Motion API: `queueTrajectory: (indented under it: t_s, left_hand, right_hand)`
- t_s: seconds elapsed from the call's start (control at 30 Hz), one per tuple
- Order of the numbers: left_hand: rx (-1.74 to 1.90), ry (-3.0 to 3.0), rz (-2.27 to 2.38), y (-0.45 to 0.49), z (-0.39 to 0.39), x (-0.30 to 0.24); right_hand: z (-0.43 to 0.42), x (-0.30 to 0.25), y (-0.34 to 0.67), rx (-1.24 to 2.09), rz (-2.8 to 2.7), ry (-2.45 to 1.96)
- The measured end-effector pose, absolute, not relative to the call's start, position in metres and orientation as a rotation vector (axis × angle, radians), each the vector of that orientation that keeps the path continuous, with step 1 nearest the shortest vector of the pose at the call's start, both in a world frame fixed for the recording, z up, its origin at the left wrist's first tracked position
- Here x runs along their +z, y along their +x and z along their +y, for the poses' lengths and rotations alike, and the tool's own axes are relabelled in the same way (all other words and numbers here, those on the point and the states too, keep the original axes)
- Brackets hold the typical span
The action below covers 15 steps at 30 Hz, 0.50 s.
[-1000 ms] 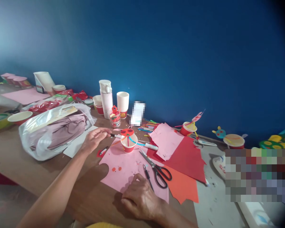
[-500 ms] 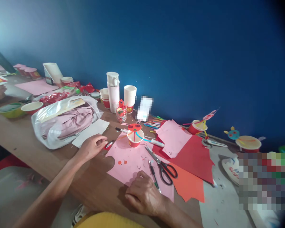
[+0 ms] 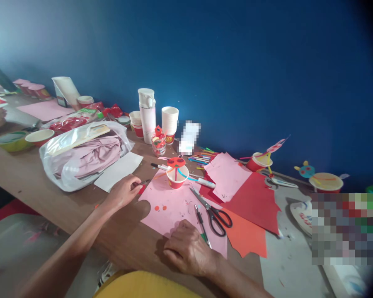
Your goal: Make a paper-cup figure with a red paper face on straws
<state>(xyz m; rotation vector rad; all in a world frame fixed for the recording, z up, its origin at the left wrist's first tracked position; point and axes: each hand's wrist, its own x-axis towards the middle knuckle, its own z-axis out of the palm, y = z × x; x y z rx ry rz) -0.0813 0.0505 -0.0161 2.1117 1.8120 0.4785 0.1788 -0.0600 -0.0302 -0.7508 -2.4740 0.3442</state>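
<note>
Head view: a thin tool point(image 3: 143, 182) is pinched by the left hand point(image 3: 123, 193), centre frame; judged light, stiff, best held mid-shaft. Right hand point(image 3: 189, 249) is rested curled on paper point(image 3: 170, 209); whether anything is held cannot be told.

Soft light from the left, dark vignetted right corners, slightly blurry

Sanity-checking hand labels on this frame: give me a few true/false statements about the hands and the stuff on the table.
1. The black-handled metal scissors lie on the paper sheets, in neither hand. True.
2. The right hand grips the red paper cup. False: it rests on the pink paper sheet, apart from the cup.
3. The left hand sits at that sheet's left edge. True.
4. The white cylindrical flask lies on its side. False: it stands upright beside the stack of white paper cups.
</note>
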Motion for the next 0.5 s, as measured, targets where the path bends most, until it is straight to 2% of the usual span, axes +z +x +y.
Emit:
queueTrajectory:
  t_s: [0.5]
  left_hand:
    - [0.426,2.119,2.021,-0.082,0.058,-0.013]
  right_hand:
    - [-0.061,-0.036,0.178,0.269,-2.529,-0.76]
